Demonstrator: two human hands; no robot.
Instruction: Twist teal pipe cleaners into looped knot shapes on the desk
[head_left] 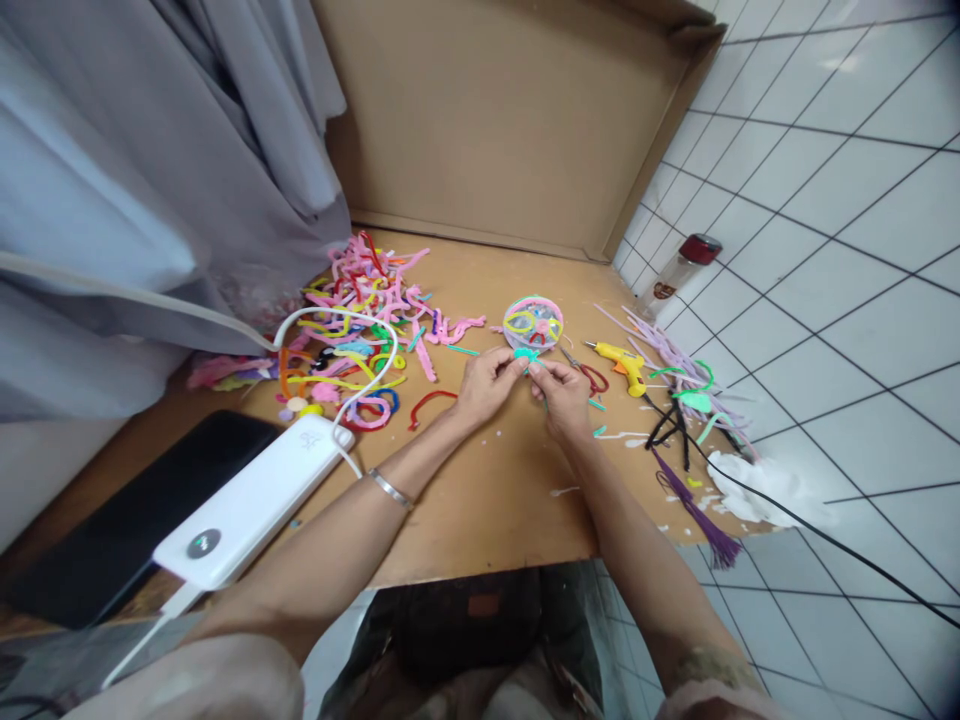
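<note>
Both hands meet over the middle of the table around a small turquoise pipe cleaner piece [527,354], which looks coiled or bent. My left hand [487,385] pinches it from the left, thumb and forefinger together. From the right, my right hand [561,394] grips it the same way. Just beyond the fingers lies a round container [533,318] with a pink rim and yellow loops. Red-handled scissors [595,378] rest by my right hand, partly hidden by it. A straight turquoise pipe cleaner [463,350] and a curved red pipe cleaner [431,403] lie near my left hand.
A heap of mixed pipe cleaners [375,290] covers the back left. A white power bank [255,500] with a cable and a black phone-like slab [142,510] lie at left. On the right are a yellow glue gun [624,364], a purple tassel [697,510] and a bottle [679,272].
</note>
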